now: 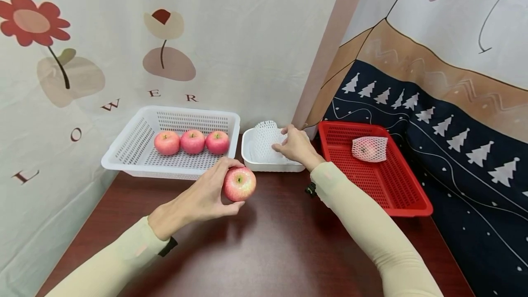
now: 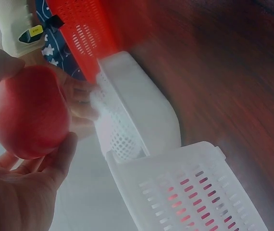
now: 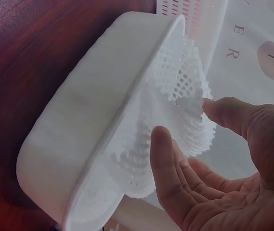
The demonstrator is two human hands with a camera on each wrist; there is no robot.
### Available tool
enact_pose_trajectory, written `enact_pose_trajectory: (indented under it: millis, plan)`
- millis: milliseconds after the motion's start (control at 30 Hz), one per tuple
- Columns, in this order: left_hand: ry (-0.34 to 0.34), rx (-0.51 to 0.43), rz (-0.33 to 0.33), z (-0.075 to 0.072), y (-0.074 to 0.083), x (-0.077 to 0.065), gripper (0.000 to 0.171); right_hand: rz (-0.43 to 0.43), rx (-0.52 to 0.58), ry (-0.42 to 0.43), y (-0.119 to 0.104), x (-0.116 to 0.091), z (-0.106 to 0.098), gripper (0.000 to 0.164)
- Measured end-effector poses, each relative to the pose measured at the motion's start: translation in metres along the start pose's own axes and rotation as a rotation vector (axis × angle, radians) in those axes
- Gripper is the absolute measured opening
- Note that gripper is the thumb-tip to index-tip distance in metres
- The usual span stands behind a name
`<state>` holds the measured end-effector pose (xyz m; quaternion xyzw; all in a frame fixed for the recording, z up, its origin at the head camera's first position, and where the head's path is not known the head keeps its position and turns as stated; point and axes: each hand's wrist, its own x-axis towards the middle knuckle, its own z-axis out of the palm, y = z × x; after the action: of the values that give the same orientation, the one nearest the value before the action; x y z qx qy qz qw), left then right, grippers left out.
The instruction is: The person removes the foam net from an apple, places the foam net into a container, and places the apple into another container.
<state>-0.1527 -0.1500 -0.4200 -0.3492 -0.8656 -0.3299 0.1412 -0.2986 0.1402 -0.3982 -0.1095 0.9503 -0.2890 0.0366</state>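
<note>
My left hand [image 1: 205,195] grips a red apple [image 1: 239,184] between thumb and fingers, above the table. In the left wrist view the same apple [image 2: 31,113] fills the curve of the hand. Over the small white tub [image 1: 272,167], my right hand [image 1: 298,145] reaches in with thumb and fingers apart. White foam fruit nets [image 3: 185,86] lie in that tub, and one stands up above its rim. The right thumb and forefinger are close to the nets; whether they touch, I cannot tell.
Left of the tub, a white perforated basket [image 1: 154,172] holds three apples [image 1: 193,141] in a row. On the right, a red basket [image 1: 350,182] holds one apple in a foam net [image 1: 370,149]. Curtains hang behind the dark wooden table [image 1: 264,251].
</note>
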Motion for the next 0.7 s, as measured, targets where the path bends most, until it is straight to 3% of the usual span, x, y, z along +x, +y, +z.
enact_pose_trajectory:
  millis: [367, 700]
  plan:
    - [-0.009, 0.0, -0.012, -0.001, 0.0, 0.002, 0.081, -0.066, 0.002, 0.074, 0.001, -0.007, -0.009, 0.06]
    - [-0.003, 0.017, -0.028, -0.008, 0.0, 0.005, 0.081, -0.207, -0.077, 0.147, -0.001, -0.016, -0.017, 0.057]
